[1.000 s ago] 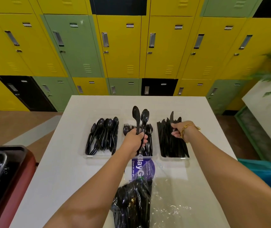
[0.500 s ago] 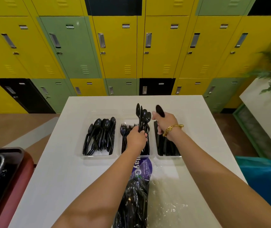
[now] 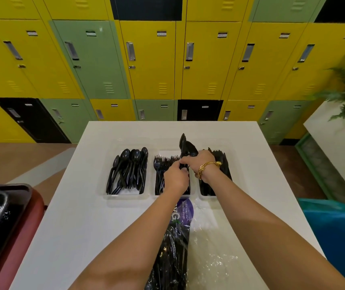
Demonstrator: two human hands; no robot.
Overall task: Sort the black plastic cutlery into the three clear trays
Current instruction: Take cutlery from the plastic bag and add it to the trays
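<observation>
Three clear trays sit side by side across the white table [image 3: 79, 216]. The left tray [image 3: 125, 196] holds a pile of black spoons [image 3: 128, 170], bowls at the far end and handles toward the person; too overlapped to count exactly. The middle tray [image 3: 157, 195] holds black forks [image 3: 160, 172], tines pointing away, their long axes running front to back. The right tray [image 3: 206, 198] holds black knives [image 3: 223, 162], also lying front to back, much of the stack hidden behind the right wrist.

Above the middle tray, the left hand [image 3: 175, 177] has its fingers curled round the handles of a small bunch of spoons [image 3: 186, 148], which stand nearly upright with bowls up and tipped away; two or three bowls show, the exact number unclear. The right hand [image 3: 201, 162], wearing a gold bracelet [image 3: 207, 167], reaches across and closes its fingers on the same bunch just above the left hand, the two hands touching.

Nearer the person lies one clear plastic bag [image 3: 207, 243] with a purple label [image 3: 185, 211], holding more black cutlery [image 3: 171, 254] stretched lengthways toward the trays.
</observation>
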